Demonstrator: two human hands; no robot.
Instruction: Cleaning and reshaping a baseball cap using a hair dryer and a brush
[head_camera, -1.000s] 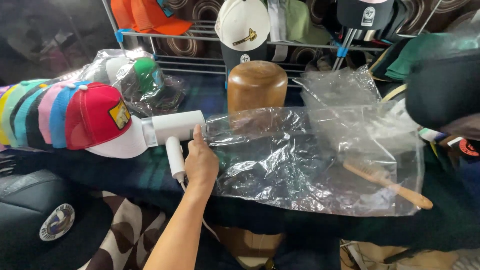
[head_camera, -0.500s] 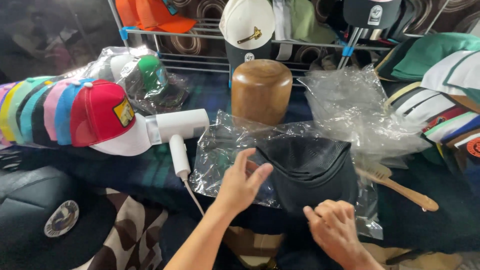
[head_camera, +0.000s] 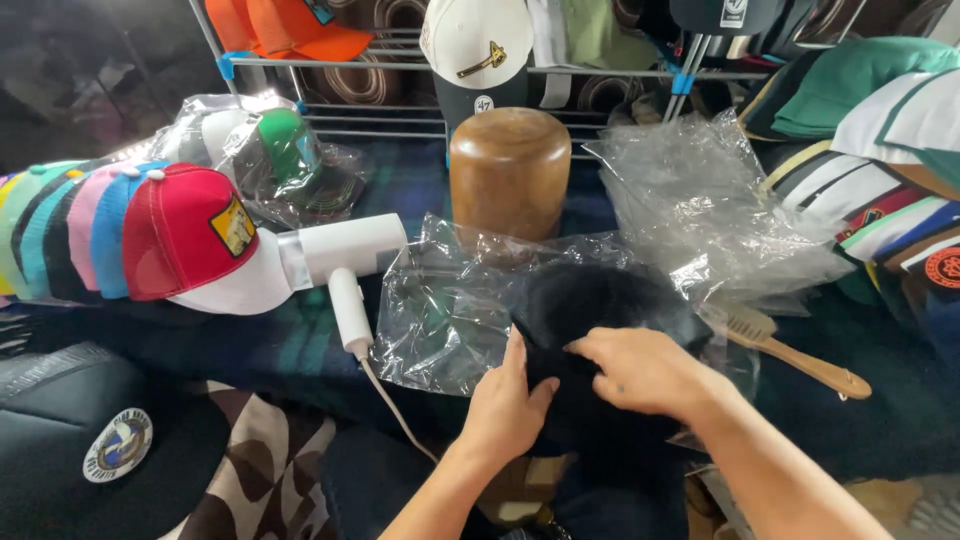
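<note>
A black cap (head_camera: 600, 310) lies on a clear plastic bag (head_camera: 450, 310) in the middle of the table. My left hand (head_camera: 505, 410) presses on the cap's near left edge, fingers flat. My right hand (head_camera: 645, 370) grips the cap's near side from the right, fingers curled over the fabric. A white hand-held steamer (head_camera: 340, 260) with a cord lies just left of the bag. Behind the cap stands a rounded wooden hat block (head_camera: 510, 170).
A row of coloured caps (head_camera: 130, 235) lines the left side, a red one in front. Bagged caps (head_camera: 270, 150) sit at the back left, crumpled plastic (head_camera: 700, 200) at the back right. A wooden brush (head_camera: 790, 355) lies to the right. A wire rack (head_camera: 560, 70) holds more caps.
My left hand left the steamer and moved right onto the black cap, which came to rest on the plastic bag. My right hand came into view and took hold of the cap.
</note>
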